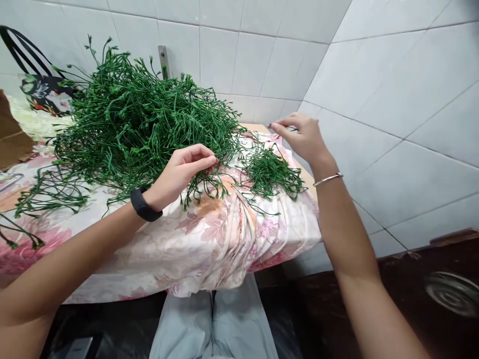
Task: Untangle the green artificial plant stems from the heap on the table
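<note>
A big heap of green artificial sprigs [127, 119] lies on a table covered with a floral cloth [209, 239]. My left hand [183, 169], with a black band on its wrist, pinches a sprig at the heap's near edge. A smaller pile of sprigs [271, 172] lies to the right near the table corner. Above and beyond that pile my right hand [303, 134], a thin bangle on its wrist, is raised with fingertips pinched on a thin dark stem.
White tiled walls [374, 99] close the back and right. A dark floral bag [41, 92] and cream flowers [33, 124] sit at the far left with brown cardboard [11, 134]. My grey-trousered legs [217, 324] are under the table edge, over dark floor.
</note>
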`<state>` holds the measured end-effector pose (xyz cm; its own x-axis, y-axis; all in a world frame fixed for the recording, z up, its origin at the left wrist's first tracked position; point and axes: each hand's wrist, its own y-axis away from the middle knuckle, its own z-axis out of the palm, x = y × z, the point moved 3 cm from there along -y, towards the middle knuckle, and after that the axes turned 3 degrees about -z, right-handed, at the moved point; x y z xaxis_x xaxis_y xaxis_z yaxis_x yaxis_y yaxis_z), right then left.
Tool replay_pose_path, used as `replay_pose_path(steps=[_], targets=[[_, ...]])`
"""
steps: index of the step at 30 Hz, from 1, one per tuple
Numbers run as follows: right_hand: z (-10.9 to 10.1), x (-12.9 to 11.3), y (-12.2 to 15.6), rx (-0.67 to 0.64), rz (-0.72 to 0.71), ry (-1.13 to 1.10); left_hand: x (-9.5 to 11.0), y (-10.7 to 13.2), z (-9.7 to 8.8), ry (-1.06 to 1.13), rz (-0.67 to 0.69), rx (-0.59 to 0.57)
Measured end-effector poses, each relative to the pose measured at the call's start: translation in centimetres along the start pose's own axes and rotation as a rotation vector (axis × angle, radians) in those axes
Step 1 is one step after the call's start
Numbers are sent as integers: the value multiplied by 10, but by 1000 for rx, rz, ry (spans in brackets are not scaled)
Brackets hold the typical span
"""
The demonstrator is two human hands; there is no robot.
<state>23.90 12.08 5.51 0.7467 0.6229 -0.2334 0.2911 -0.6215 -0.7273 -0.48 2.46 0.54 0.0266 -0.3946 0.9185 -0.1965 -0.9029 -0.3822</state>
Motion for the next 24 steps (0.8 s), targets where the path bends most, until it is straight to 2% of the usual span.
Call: replay_pose_path(steps=[3, 7, 10, 13, 15, 17, 19, 22, 24], targets=[[13, 2, 0, -105, -6, 96, 1, 1, 0, 13, 0, 2], [21, 12, -2, -140, 28, 143, 2, 1, 0, 37, -2, 12], [23, 17, -1, -119, 71, 104, 2, 0, -1, 66, -3, 22], [20, 14, -2, -1, 51, 22, 1, 0, -4, 106, -10, 55], [16, 5, -1, 96, 0, -66, 0, -1, -6, 136, -17, 86], [13, -11, 1, 116, -43, -191, 0, -2, -8, 160, -8, 120], [13, -34, 5, 16, -78, -346, -1, -2, -10, 181, 16, 143], [18, -72, 14, -228, -143, -553, 0, -2, -9, 186, 63, 152], [24, -91, 20, -295, -166, -593, 1, -1, -7, 157, 94, 142]])
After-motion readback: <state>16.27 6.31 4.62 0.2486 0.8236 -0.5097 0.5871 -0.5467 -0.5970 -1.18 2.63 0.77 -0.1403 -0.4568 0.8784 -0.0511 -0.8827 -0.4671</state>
